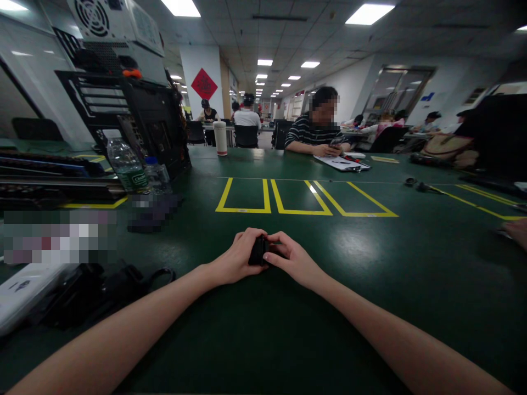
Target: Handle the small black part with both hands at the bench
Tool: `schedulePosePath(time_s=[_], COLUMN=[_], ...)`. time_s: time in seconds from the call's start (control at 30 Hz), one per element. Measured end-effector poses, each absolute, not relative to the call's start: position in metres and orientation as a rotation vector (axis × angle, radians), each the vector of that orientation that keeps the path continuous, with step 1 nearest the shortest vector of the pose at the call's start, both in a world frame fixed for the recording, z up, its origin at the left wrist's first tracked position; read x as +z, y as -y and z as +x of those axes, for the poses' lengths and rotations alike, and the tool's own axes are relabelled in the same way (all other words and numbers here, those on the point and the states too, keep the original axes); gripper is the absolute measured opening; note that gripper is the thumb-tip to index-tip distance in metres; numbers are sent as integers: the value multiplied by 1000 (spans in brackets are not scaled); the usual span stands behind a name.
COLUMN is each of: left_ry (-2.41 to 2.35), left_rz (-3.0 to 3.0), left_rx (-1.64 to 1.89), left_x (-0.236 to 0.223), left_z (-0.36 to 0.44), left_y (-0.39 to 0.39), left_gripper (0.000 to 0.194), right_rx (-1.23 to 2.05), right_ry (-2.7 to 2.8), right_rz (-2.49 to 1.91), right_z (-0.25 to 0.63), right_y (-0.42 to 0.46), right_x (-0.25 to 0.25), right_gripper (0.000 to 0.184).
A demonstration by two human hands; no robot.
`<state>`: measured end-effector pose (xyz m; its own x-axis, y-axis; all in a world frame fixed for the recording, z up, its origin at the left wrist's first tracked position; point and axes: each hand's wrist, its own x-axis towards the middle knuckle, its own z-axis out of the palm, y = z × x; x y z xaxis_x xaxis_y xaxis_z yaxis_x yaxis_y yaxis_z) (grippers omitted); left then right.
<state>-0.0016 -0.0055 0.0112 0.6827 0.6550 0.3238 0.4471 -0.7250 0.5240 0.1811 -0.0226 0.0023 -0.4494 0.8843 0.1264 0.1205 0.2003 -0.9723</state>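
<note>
In the head view, a small black object [257,251] sits between the person's two hands, on the near side of the yellow tape frames [242,210] and well in from the far edge of the desk [263,334]. The left hand [236,257] is clamped on it, fingers over the top and thumb along the underside. The right hand [293,258] has its thumb tip against the right side, its fingers curled behind; whether they pinch it cannot be told.

The object is dark and mostly covered, so its exact form, and whether it touches the desk, stay uncertain. It looks light and stiff, probably smooth plastic that could slip a little under dry fingertips, and not especially fragile. Top and bottom seem the surest hold, leaving the right side for the other thumb and fingers.
</note>
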Motion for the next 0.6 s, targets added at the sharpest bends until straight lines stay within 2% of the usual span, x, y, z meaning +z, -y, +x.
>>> schedulePosePath(time_s=[0.1, 0.37, 0.6], left_ry=[-847, -856, -869], left_rz=[2492, 2479, 2460], left_rx=[678, 672, 675], left_x=[14, 19, 21], left_z=[-2, -2, -2], left_y=[7, 10, 11], left_gripper=[55, 55, 57], right_rx=[1326, 1310, 1322], right_ry=[1732, 1701, 1651], right_rz=[-912, -939, -1024], right_z=[181, 177, 180], right_y=[24, 23, 21], right_x=[1, 2, 4], right_gripper=[26, 17, 30])
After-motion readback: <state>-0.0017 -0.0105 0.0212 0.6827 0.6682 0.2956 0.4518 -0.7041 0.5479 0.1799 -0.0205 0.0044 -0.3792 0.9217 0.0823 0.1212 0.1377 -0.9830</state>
